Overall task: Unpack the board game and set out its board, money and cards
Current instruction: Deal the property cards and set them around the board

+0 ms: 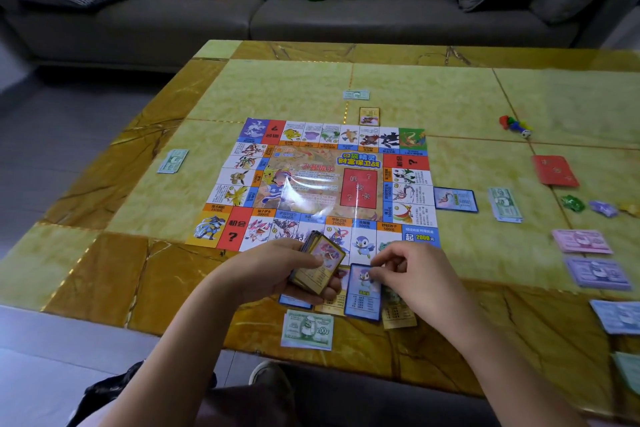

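Observation:
The colourful game board (311, 184) lies flat in the middle of the yellow table (450, 104). My left hand (270, 274) grips a deck of property cards (320, 262) just past the board's near edge. My right hand (412, 274) pinches the top of a blue-framed card (363, 298) that lies over other cards on the table. A green banknote stack (308, 329) sits in front of me. More green money lies at the left (173, 160), far side (356, 94) and right (505, 204). Single cards lie beyond the board (369, 115) and to its right (455, 199).
At the right are a red card deck (554, 170), pink (581, 241), purple (597, 273) and blue (618, 315) money piles, small figures (588, 206), and pawns with a die (516, 125). A grey sofa (311, 17) with cushions and plush toys stands behind the table.

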